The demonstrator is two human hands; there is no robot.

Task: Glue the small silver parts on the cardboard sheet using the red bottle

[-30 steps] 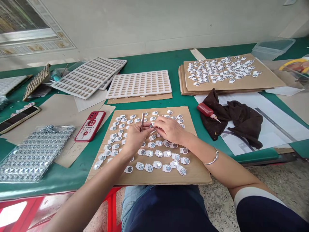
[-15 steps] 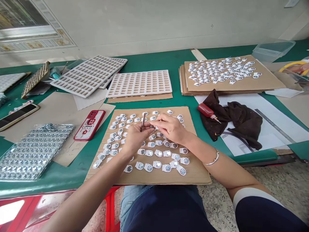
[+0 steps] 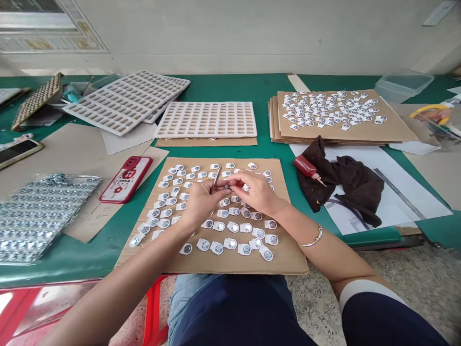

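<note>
At the far left of the green desk [image 3: 266, 150], a dark-screened phone [image 3: 18, 153] lies behind a clear packet [image 3: 43, 218] of silvery pieces. Farther back, a brown patterned board [image 3: 38, 98] leans at a slant, and to its right a white slotted tray [image 3: 126, 102] rests skewed over another. Nearer the person, a phone in a red-and-white case [image 3: 126, 179] lies partly on brown paper [image 3: 77, 158]. Next comes a cardboard sheet [image 3: 234, 263] at the desk's front edge, covered with white tabs [image 3: 233, 227] bearing round silver discs, in loose rows. Over its middle, the left hand [image 3: 201, 199] has its fingers drawn in against the thumb, gripping a slim tool [image 3: 216, 179] that sticks up from it, slightly tilted. Behind the sheet sits a second slotted tray [image 3: 207, 120]. A small dark piece [image 3: 227, 186] is between the two hands, at their fingertips; its details are too small to tell. The right hand [image 3: 254, 190] meets it with bent fingers, thumb and forefinger nearly together, though whether they pinch the piece I cannot tell. Farther right, more disc-bearing tabs crowd a cardboard stack [image 3: 284, 133]; in front, a red bottle [image 3: 305, 166] lies on a dark brown cloth [image 3: 362, 185].
</note>
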